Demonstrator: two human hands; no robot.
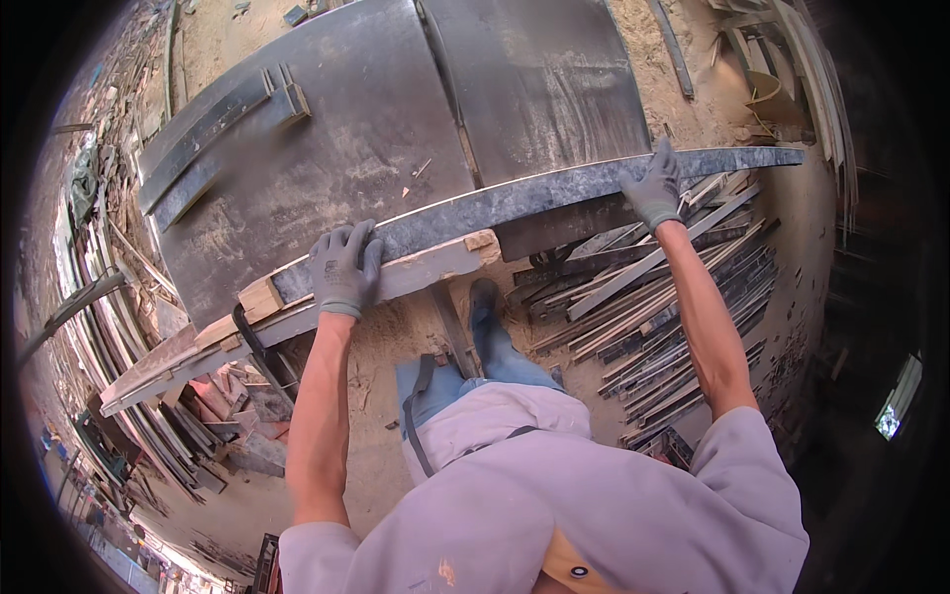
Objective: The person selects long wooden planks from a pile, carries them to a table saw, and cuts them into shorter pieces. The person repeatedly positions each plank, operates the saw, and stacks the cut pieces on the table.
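Note:
A long, narrow board (534, 196) with a mottled blue-grey face lies across the near edge of the dark work table (346, 129). Its right end sticks out past the table. Near the board's left end, my left hand (344, 267), in a grey glove, is closed over it from above. My right hand (653, 188), gloved alike, grips the board toward its right end, thumb upward. What lies under both palms is hidden. A wooden block (260, 298) touches the board's left end, and a small wood piece (481, 240) sits at the table's front edge.
A dark slot (450, 89) runs across the tabletop. At the far left of the table rest dark strips (213, 144). Below the board on the right is a pile of long strips (673, 307). More scrap wood (242, 416) lies under the left side, on sandy ground.

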